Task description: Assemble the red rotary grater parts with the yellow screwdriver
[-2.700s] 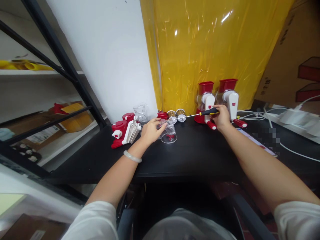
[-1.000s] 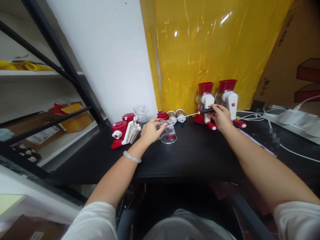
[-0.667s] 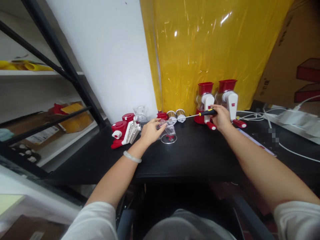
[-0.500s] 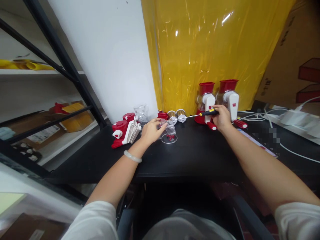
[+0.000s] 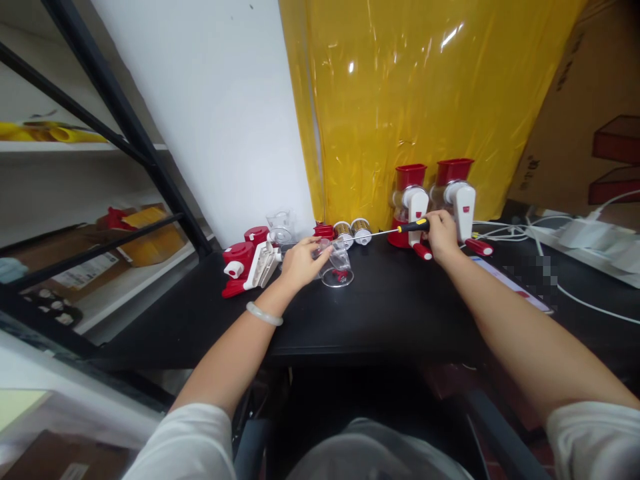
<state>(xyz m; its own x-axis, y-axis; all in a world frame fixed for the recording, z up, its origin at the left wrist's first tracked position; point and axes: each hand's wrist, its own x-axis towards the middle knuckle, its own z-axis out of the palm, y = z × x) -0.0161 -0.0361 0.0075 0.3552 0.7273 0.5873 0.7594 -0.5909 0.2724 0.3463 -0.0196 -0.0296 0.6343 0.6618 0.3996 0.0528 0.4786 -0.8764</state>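
Note:
My right hand (image 5: 442,233) is closed around the black and yellow handle of a screwdriver (image 5: 415,226). The long metal shaft points left, and its tip meets a clear plastic housing (image 5: 338,275) that lies on its side with a small red part visible through it. My left hand (image 5: 303,261) grips this housing, fingers bent over its upper side. Just behind stand two drum blades (image 5: 361,231) with white rims. Left of my left hand are red grater bases (image 5: 239,257) and a white crank arm (image 5: 261,265) with a red handle.
Two assembled red and white rotary graters (image 5: 413,200) stand at the back right. A phone (image 5: 515,285) and white cables (image 5: 575,297) lie on the black table (image 5: 380,320) to the right. A shelf rack (image 5: 125,143) stands left; a yellow film sheet (image 5: 425,87) hangs behind.
Both hands keep their hold, with the screwdriver at the clear housing. My right fingers have shifted slightly on the handle, and the whole view has moved a little.

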